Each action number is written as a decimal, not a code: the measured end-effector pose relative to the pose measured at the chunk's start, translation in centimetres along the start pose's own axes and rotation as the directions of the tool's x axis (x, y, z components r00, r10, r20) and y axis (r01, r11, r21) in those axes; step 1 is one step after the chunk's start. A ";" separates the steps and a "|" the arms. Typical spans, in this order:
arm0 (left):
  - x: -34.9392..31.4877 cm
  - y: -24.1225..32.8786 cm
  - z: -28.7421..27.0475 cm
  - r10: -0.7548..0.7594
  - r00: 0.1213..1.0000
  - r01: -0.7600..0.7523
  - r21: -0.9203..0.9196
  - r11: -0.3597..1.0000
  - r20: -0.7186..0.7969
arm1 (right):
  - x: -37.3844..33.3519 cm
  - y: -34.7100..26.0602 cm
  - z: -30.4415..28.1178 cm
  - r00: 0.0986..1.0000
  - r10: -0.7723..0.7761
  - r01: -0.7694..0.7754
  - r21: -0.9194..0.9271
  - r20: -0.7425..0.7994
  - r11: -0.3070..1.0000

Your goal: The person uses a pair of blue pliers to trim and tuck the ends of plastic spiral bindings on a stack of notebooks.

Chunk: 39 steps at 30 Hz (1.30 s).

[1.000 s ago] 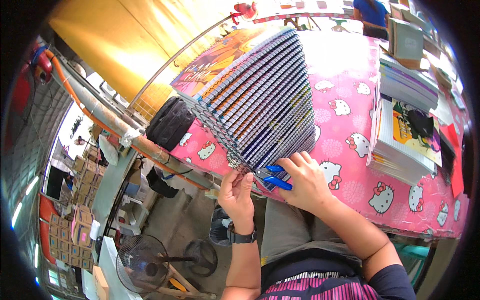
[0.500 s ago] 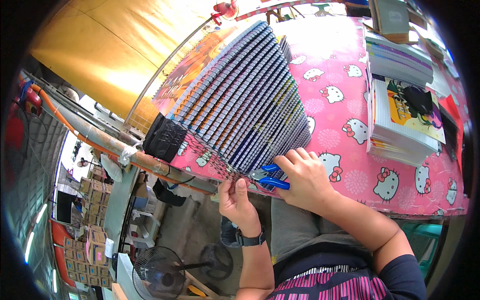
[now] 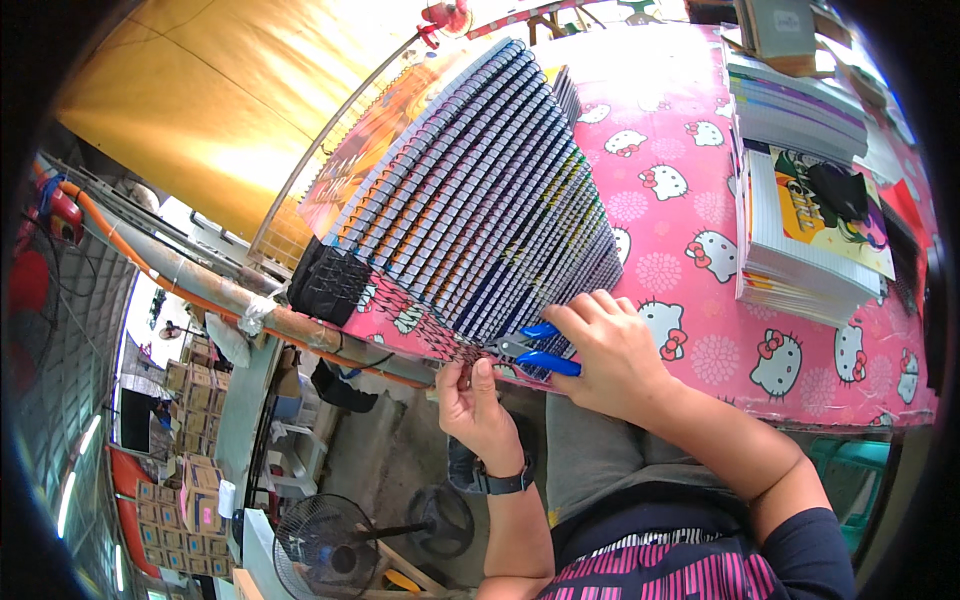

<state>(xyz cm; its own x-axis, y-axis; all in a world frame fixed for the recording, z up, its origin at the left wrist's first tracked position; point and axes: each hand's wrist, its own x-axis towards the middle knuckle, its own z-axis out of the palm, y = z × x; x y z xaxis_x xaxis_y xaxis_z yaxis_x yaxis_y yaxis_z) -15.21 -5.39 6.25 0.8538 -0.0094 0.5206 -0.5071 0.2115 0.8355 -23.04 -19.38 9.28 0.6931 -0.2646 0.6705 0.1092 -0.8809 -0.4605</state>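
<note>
A tall stack of spiral-bound notebooks (image 3: 470, 190) leans across the table with its coil edges towards me, and loose coil ends stick out along its near lower side. My right hand (image 3: 615, 355) is closed around blue-handled wire cutters (image 3: 550, 362). Their metal jaws point left, at the coil ends near the stack's lowest corner. Just below the jaws, my left hand (image 3: 478, 405) has thumb and fingers pinched together against these ends. Whatever lies between its fingertips is too small to make out.
The pink table cover (image 3: 660, 270) has a white cartoon-cat print. A black block (image 3: 325, 280) sits beside the stack's left corner. Piles of unbound books (image 3: 800, 240) stand on the right. Below the table's left edge are a metal rail (image 3: 300, 330) and a standing fan (image 3: 325, 550).
The cutters' jaws have moved slightly left along the coil ends, with the handles a little farther apart. My left hand keeps its pinch in nearly the same place. The whole view has shifted slightly.
</note>
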 end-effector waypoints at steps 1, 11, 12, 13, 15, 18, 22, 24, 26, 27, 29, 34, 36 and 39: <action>0.1 -0.2 -0.1 0.014 1.000 -0.014 0.016 1.000 -0.004 | -0.1 0.0 0.2 0.999 0.023 -0.025 0.025 0.042 0.999; 0.6 0.7 0.3 0.001 1.000 -0.001 0.052 0.999 -0.003 | 0.2 0.3 -1.0 0.997 0.063 -0.065 0.056 0.035 0.996; 0.5 0.6 0.3 0.005 1.000 -0.004 0.051 0.999 -0.015 | 0.5 0.2 -0.9 0.999 0.030 -0.030 0.021 -0.017 0.999; 0.5 0.6 0.3 0.009 1.000 -0.007 0.050 0.999 -0.028 | 0.6 0.0 -0.7 1.000 0.029 -0.028 0.026 -0.002 0.999; 0.5 0.8 0.6 0.024 0.999 -0.022 0.055 0.998 -0.026 | 0.6 -0.2 -0.5 0.999 0.024 -0.025 0.033 0.021 0.999; 0.7 1.2 0.8 0.050 0.999 -0.049 0.065 0.997 -0.013 | 0.3 -0.2 -0.8 0.988 0.085 -0.093 0.060 0.129 0.994; 0.7 1.4 1.1 0.054 0.998 -0.053 0.028 0.998 -0.028 | 0.2 -0.3 -0.8 0.956 0.169 -0.198 0.104 0.242 0.975; 0.8 1.4 1.0 0.049 0.998 -0.049 0.028 0.998 -0.031 | 0.2 -0.3 -1.1 0.956 0.172 -0.202 0.107 0.236 0.974; 0.9 1.4 0.8 0.044 0.999 -0.042 0.041 0.998 -0.028 | 0.3 -0.2 -0.9 0.987 0.108 -0.119 0.091 0.123 0.989; 1.0 1.5 0.7 0.043 0.999 -0.042 0.055 0.998 -0.012 | 0.3 -0.1 -0.8 0.995 0.074 -0.079 0.078 0.066 0.994; 1.1 1.6 0.4 0.043 0.999 -0.045 0.085 0.995 0.016 | 0.4 -0.2 -0.9 0.995 0.079 -0.084 0.069 0.068 0.994; 1.3 1.7 -0.1 0.049 0.998 -0.053 0.117 0.992 0.034 | 0.6 -0.7 -1.3 0.993 0.079 -0.085 0.067 0.087 0.994; 1.3 1.6 -0.1 0.053 0.998 -0.057 0.134 0.989 0.034 | 0.6 -0.9 -1.5 0.992 0.082 -0.086 0.037 0.098 0.996; 1.3 1.7 0.1 0.080 0.996 -0.083 0.148 0.985 0.026 | 1.0 -1.2 -0.9 0.997 0.049 -0.054 0.064 0.065 0.997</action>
<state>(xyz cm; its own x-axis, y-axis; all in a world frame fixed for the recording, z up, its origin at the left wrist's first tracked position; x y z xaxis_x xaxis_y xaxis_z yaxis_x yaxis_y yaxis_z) -14.93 -5.14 8.39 0.8070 -0.0182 0.5903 -0.5882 0.0645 0.8061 -23.07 -18.95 11.05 0.7424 -0.2818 0.6078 0.1170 -0.8387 -0.5318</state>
